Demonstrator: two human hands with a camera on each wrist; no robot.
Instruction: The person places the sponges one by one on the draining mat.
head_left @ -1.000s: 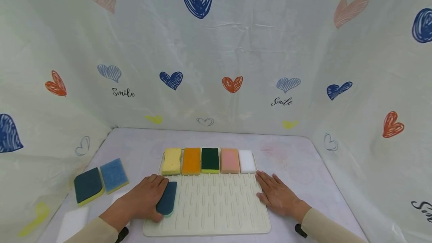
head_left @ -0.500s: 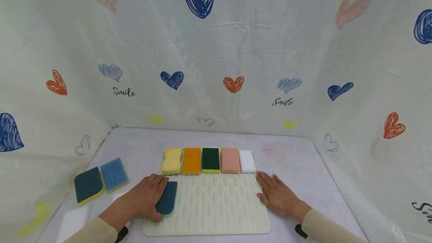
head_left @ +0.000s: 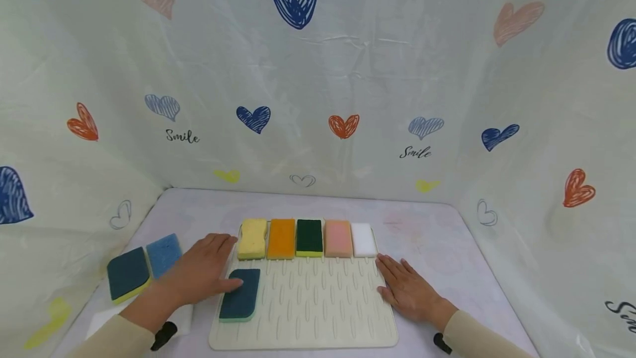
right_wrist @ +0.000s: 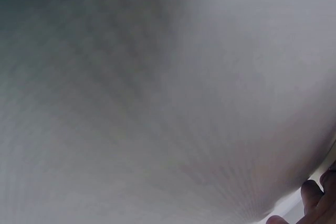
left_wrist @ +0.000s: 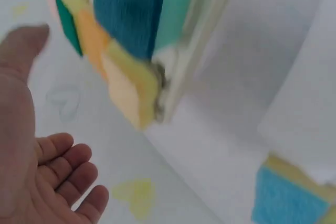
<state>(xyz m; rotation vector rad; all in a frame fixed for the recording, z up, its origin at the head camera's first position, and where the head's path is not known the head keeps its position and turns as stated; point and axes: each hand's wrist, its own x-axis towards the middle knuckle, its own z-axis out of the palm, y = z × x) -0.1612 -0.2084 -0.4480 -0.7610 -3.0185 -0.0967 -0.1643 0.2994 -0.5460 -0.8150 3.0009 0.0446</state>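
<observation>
A dark teal sponge (head_left: pixel 243 304) lies flat at the left side of a ribbed cream mat (head_left: pixel 323 308). My left hand (head_left: pixel 206 267) hovers just left of it with fingers extended; in the head view the thumb overlaps the sponge's upper edge. The left wrist view has that hand (left_wrist: pixel 39 161) apart from the sponge, holding nothing, fingers loosely bent. On the mat's right edge rests my right hand (head_left: pixel 409 289), its fingers straight. Along the mat's far edge stand a yellow sponge (head_left: pixel 252 240), an orange one (head_left: pixel 281 239), a dark green one (head_left: pixel 309 236), a pink one (head_left: pixel 339 238) and a white one (head_left: pixel 364 240).
Left of the mat lie a dark sponge with a yellow base (head_left: pixel 128 274) and a blue sponge (head_left: pixel 163 254), partly behind the left hand. White blocks (head_left: pixel 185 318) sit near the left forearm, partly covered. A heart-printed curtain (head_left: pixel 308 70) encloses the table (head_left: pixel 417 225).
My left hand has let go of the dark teal sponge and moved up and left, uncovering more of it. The sponge and right hand stay in place.
</observation>
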